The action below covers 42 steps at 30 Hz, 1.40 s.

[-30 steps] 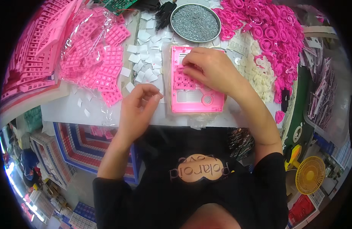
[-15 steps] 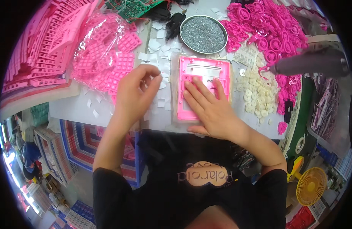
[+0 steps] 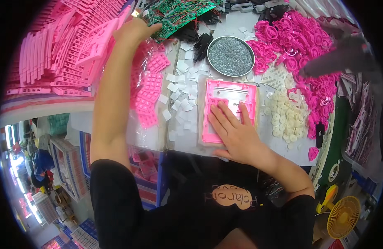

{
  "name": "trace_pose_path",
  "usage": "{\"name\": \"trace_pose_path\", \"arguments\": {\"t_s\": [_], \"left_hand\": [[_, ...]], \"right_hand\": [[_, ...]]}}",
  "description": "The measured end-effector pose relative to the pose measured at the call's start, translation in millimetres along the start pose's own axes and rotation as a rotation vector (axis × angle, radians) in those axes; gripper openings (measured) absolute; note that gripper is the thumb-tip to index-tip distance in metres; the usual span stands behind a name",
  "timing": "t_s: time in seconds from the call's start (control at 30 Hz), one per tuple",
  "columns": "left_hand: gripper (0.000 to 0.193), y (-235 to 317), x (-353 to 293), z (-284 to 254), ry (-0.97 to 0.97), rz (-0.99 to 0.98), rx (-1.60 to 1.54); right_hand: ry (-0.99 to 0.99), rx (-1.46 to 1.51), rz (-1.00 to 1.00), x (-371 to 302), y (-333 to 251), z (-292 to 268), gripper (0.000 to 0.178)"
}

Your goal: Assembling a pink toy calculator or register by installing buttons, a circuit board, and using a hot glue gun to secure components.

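My right hand (image 3: 241,139) lies with fingers spread on a pink plastic housing (image 3: 207,118), fingertips over the small pink keypad (image 3: 218,102) set inside it. The housing sits on a pale, flat pad (image 3: 203,96) in the middle of the table. At the far left, my left hand (image 3: 135,31) reaches to the left end of a heap of green circuit boards (image 3: 181,16) with red wires. Its thumb stands apart and points right over the boards. The other fingers are partly out of sight, and nothing held shows in them.
Pink frames (image 3: 50,62) are stacked at the left, beside bagged pink keypads (image 3: 148,93). White paper squares (image 3: 185,103) lie scattered. A round dish of small screws (image 3: 231,56) stands behind the housing. To the right are white discs (image 3: 285,120), magenta rings (image 3: 299,45) and a dark blurred tool (image 3: 336,60).
My left hand has moved from above the white squares, far and left, to the circuit boards. My right hand stays on the housing. The whole view has shifted somewhat.
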<state>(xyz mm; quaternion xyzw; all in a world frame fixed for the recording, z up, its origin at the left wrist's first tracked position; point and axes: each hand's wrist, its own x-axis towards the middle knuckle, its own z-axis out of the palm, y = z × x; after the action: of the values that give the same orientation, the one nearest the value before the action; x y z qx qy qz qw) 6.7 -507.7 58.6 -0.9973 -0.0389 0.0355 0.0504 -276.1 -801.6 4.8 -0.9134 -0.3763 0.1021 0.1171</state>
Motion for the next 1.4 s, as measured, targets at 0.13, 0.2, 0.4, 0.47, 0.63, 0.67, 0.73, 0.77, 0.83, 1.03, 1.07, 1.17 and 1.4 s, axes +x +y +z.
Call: {"name": "trace_pose_path", "arguments": {"t_s": [0.13, 0.2, 0.4, 0.47, 0.63, 0.67, 0.73, 0.77, 0.83, 1.03, 1.07, 1.17, 1.4], "left_hand": [[0.089, 15, 24, 21, -0.127, -0.069, 0.062], [0.084, 27, 21, 15, -0.097, -0.122, 0.002], [0.078, 24, 26, 6, 0.139, -0.047, -0.395], [0.067, 15, 38, 23, 0.272, -0.099, -0.571], [0.054, 27, 48, 43, 0.396, -0.231, -0.371], [0.053, 30, 46, 45, 0.465, -0.241, -0.23], [0.045, 24, 40, 43, 0.455, -0.187, -0.387], [0.044, 16, 38, 38, 0.497, -0.128, -0.457], [0.036, 14, 16, 21, 0.601, -0.036, -0.765], [0.011, 27, -97, -25, 0.981, 0.188, -1.385], [0.014, 28, -118, -26, 1.026, 0.361, -1.125], [0.028, 53, -162, -20, 1.086, 0.729, -0.662], [0.043, 58, -238, -5, 0.617, 0.719, -0.819]], "right_hand": [[0.037, 0.013, -0.006, -1, 2, 4, 0.099], [0.067, 0.028, 0.001, -2, 3, 7, 0.099], [0.11, 0.069, -0.017, -3, 6, 12, 0.096], [0.129, 0.085, -0.021, -4, 6, 11, 0.095], [0.147, 0.089, -0.001, -6, 6, 9, 0.094], [0.151, 0.093, -0.005, -6, 5, 9, 0.093], [0.155, 0.095, -0.012, -5, 4, 8, 0.093], [0.154, 0.094, -0.016, -4, 3, 8, 0.092], [0.157, 0.111, -0.012, -6, 4, 7, 0.091], [0.484, 0.521, -0.129, 2, 18, -21, 0.082], [0.518, 0.66, -0.149, 10, 19, -35, 0.081], [0.58, 1.248, -0.063, 37, 1, -47, 0.073], [0.585, 2.185, 0.189, 61, 0, -22, 0.031]]}}
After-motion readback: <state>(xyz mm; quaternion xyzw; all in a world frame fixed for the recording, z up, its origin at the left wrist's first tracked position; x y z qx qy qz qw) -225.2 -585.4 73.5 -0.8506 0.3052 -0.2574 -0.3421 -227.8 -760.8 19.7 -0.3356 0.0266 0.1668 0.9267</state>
